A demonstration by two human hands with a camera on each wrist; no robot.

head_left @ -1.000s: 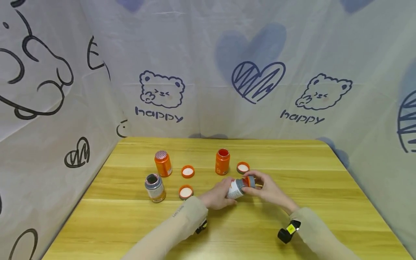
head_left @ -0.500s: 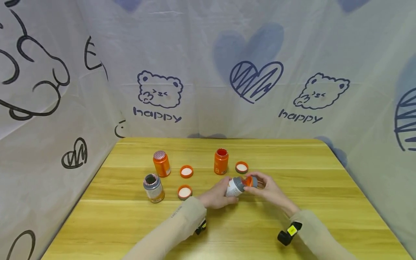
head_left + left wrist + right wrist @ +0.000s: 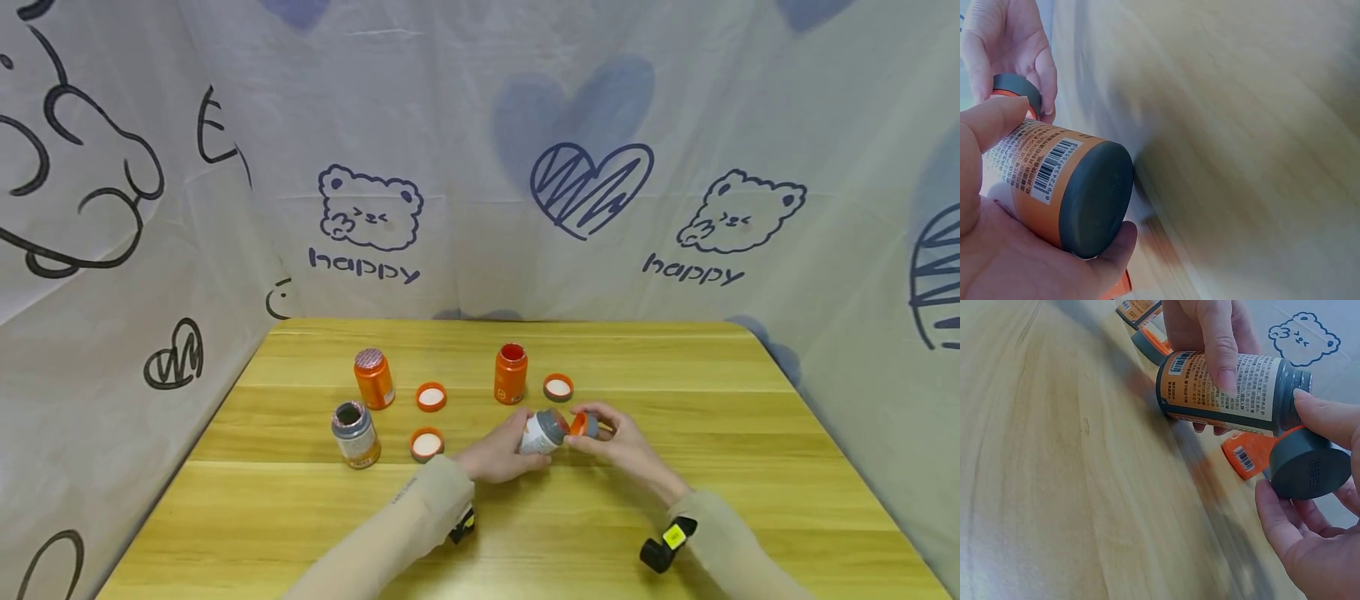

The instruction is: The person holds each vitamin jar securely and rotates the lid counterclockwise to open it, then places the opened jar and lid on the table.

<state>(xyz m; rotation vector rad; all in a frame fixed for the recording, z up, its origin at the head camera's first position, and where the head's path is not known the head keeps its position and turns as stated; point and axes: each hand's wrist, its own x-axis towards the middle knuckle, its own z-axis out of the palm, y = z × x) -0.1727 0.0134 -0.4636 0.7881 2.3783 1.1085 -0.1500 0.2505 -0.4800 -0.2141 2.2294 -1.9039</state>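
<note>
My left hand (image 3: 495, 454) grips a bottle (image 3: 538, 433) with a grey neck and a white and orange label, tilted with its mouth toward my right hand (image 3: 624, 450). Fingers and thumb of that right hand pinch a screw cap (image 3: 583, 425), grey outside and orange inside. In the right wrist view the cap (image 3: 1310, 465) is off the bottle's threaded neck (image 3: 1300, 384), close beside the mouth, and the right thumb tip lies right at the neck. The left wrist view shows the bottle's dark base (image 3: 1099, 200) and a barcode, with the left palm beneath.
Behind the hands stands an open orange bottle (image 3: 511, 379) with a cap (image 3: 558, 387) lying to its right. Left on the wooden table (image 3: 247, 517) are a foil-topped orange bottle (image 3: 374, 382), a grey-necked bottle (image 3: 356, 437) and two upturned caps (image 3: 431, 397). Printed cloth (image 3: 465, 167) hangs behind.
The cap, over the bottle's mouth a second ago, has come away to the right in my right hand. My left hand keeps its grip on the bottle, nearly still.
</note>
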